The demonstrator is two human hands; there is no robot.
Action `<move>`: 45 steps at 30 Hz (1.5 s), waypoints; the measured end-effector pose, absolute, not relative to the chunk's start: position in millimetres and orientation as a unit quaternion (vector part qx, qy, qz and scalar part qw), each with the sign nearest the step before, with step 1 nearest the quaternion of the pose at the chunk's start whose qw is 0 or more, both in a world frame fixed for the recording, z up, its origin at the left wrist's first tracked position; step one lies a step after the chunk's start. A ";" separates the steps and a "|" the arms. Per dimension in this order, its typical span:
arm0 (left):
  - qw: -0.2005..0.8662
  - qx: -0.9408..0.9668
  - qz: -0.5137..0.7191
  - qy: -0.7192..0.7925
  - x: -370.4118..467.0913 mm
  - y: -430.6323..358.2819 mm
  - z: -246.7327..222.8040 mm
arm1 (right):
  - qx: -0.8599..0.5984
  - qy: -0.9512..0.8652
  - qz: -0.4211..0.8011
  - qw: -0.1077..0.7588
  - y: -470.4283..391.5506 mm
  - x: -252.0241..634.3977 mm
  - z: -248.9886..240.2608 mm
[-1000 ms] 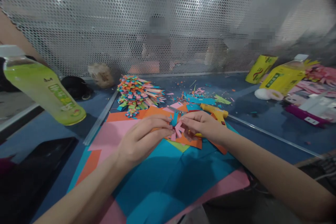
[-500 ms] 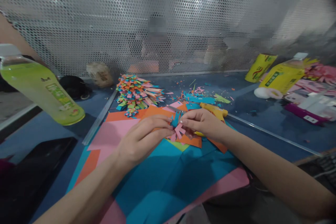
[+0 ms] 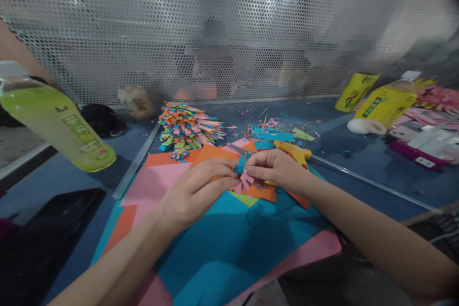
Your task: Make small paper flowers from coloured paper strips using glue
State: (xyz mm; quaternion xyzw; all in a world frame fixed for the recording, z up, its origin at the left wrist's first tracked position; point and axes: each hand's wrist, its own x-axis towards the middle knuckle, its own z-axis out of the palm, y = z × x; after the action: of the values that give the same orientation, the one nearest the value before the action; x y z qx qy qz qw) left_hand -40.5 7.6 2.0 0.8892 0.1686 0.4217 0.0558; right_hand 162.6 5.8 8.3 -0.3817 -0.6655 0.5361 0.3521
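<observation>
Between my two hands is a small fringed paper piece, with pink strips (image 3: pixel 245 181) at the front and blue strips (image 3: pixel 241 162) behind. My left hand (image 3: pixel 201 186) pinches its left side with the fingertips. From the other side my right hand (image 3: pixel 272 167) pinches it near the top of the pink strips, thumb and finger together. Orange paper (image 3: pixel 265 193) and a large blue sheet (image 3: pixel 215 234) lie beneath. Just behind my right hand rests a yellow glue gun (image 3: pixel 292 149), partly hidden. A cone of many coloured paper strips (image 3: pixel 188 126) stands beyond my left hand.
A green drink bottle (image 3: pixel 60 124) and a dark phone-like slab (image 3: pixel 53 234) are on the left. Clear sticks (image 3: pixel 136 162) lie on the table. Paper scraps (image 3: pixel 268 131) litter the back. At right are a yellow bottle (image 3: pixel 387 103) and a purple-based item (image 3: pixel 418 155).
My right fingers have shifted very slightly on the fringed paper, and the pink strips have turned a little. Everything else looks the same.
</observation>
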 end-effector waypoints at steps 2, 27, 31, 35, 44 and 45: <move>0.085 0.883 0.423 0.187 -39.0 6.4 3.3 | -0.380 -0.661 0.541 0.355 5.9 162.6 8.5; 0.033 0.896 0.415 0.155 -40.4 9.2 0.1 | -0.394 -0.699 0.495 0.333 9.2 164.3 1.6; 0.028 0.898 0.414 0.147 -40.5 7.9 1.4 | -0.393 -0.695 0.499 0.337 8.5 162.6 3.6; 0.022 0.899 0.412 0.149 -40.1 7.7 3.5 | -0.395 -0.696 0.496 0.336 8.1 162.1 3.6; 0.093 0.860 0.446 0.229 -32.7 5.8 1.7 | -0.394 -0.674 0.512 0.359 10.8 162.6 0.5; 0.161 0.841 0.449 0.254 -31.5 4.3 2.1 | -0.397 -0.670 0.511 0.365 11.0 162.6 0.5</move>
State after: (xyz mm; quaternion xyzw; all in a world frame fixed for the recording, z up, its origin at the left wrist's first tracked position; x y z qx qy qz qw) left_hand -31.5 4.3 2.1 0.8412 0.2537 0.4495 0.1615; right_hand 162.6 11.0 0.5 -0.3971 -0.6698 0.5106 0.3646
